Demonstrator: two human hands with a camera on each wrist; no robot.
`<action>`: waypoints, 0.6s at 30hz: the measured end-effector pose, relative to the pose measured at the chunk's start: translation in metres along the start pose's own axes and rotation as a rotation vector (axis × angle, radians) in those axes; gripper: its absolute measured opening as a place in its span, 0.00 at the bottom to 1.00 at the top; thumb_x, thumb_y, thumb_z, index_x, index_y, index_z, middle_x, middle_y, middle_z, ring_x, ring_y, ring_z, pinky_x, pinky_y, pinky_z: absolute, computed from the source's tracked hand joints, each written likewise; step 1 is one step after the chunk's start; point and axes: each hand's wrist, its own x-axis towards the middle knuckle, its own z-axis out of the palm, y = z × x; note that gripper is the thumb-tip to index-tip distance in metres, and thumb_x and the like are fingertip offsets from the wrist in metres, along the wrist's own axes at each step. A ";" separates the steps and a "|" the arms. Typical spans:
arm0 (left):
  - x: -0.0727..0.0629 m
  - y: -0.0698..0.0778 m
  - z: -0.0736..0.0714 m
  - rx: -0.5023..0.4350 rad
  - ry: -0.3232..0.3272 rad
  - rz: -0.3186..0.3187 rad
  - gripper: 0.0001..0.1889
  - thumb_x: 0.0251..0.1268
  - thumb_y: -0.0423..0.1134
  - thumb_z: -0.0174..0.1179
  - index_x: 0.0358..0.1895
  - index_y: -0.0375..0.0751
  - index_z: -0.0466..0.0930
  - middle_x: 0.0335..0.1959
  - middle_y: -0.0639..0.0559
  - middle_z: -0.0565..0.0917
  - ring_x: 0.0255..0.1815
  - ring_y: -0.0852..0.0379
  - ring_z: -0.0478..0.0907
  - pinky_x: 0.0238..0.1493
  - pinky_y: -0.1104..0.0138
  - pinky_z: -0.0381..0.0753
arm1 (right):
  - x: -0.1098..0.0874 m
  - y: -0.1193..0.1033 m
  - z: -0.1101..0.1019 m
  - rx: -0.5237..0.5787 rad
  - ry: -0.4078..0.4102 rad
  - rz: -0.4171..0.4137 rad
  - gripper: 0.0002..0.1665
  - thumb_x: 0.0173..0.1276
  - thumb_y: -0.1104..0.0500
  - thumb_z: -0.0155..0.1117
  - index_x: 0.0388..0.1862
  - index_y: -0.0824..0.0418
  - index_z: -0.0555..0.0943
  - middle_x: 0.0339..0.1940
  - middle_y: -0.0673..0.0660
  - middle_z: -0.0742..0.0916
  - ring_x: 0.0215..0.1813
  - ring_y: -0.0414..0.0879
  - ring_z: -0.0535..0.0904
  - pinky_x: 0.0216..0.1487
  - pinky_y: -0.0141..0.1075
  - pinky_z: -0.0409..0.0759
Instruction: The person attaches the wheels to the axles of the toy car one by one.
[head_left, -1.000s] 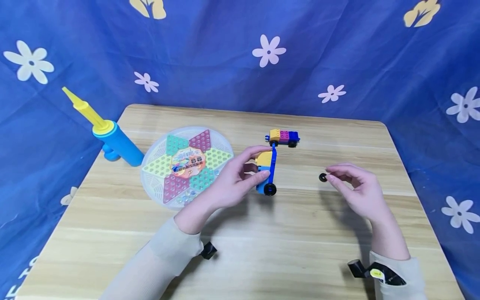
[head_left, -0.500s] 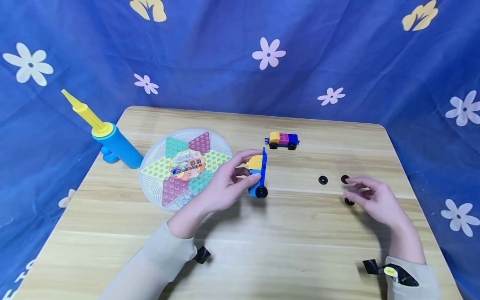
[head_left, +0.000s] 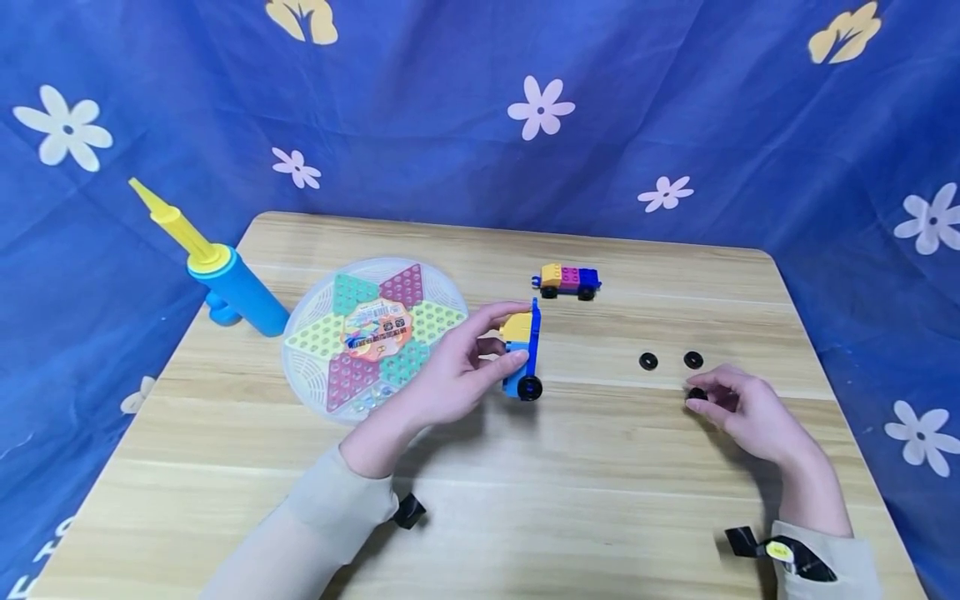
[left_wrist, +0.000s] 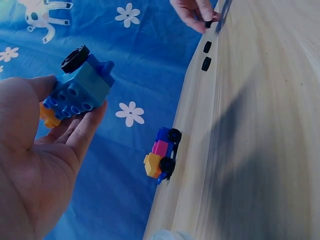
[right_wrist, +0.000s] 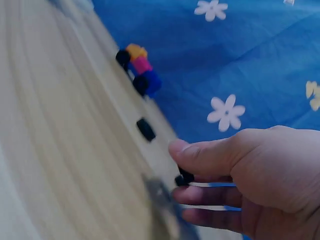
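Observation:
My left hand holds a toy car of yellow and light blue blocks on a dark blue base, tipped on its side above the table. One black wheel shows at its near end; the left wrist view shows studs on the light blue block. On the right, my right hand pinches a black wheel between thumb and fingers, low over the tabletop. Two more black wheels, one on the left and one on the right, lie flat just beyond that hand.
A second toy car, yellow, pink and blue, stands on its wheels at the back. A round Chinese checkers board lies left of my left hand. Past it stands a blue and yellow hand pump. Blue flowered cloth hangs behind the wooden table.
My right hand let go of one wheel on the table, moved right and toward me, and took hold of another. My left hand shifted slightly left, still holding the car.

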 end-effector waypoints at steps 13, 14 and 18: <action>0.002 0.008 0.012 -0.077 -0.026 0.027 0.29 0.76 0.33 0.66 0.76 0.52 0.72 0.65 0.48 0.76 0.42 0.50 0.86 0.37 0.58 0.90 | 0.017 -0.075 -0.013 0.163 0.094 -0.220 0.27 0.61 0.80 0.74 0.57 0.61 0.86 0.54 0.53 0.86 0.50 0.41 0.84 0.53 0.24 0.82; 0.003 0.009 0.013 -0.082 -0.029 0.029 0.29 0.76 0.33 0.66 0.76 0.52 0.72 0.64 0.48 0.76 0.42 0.50 0.86 0.36 0.58 0.90 | 0.020 -0.081 -0.013 0.186 0.098 -0.244 0.28 0.60 0.82 0.74 0.57 0.63 0.86 0.54 0.53 0.86 0.50 0.42 0.84 0.54 0.25 0.83; 0.003 0.012 0.015 -0.093 -0.038 0.033 0.28 0.76 0.32 0.66 0.75 0.53 0.73 0.61 0.47 0.77 0.43 0.50 0.87 0.37 0.56 0.91 | 0.026 -0.105 -0.013 0.262 0.108 -0.308 0.32 0.56 0.86 0.72 0.58 0.67 0.85 0.53 0.57 0.87 0.51 0.45 0.86 0.56 0.30 0.84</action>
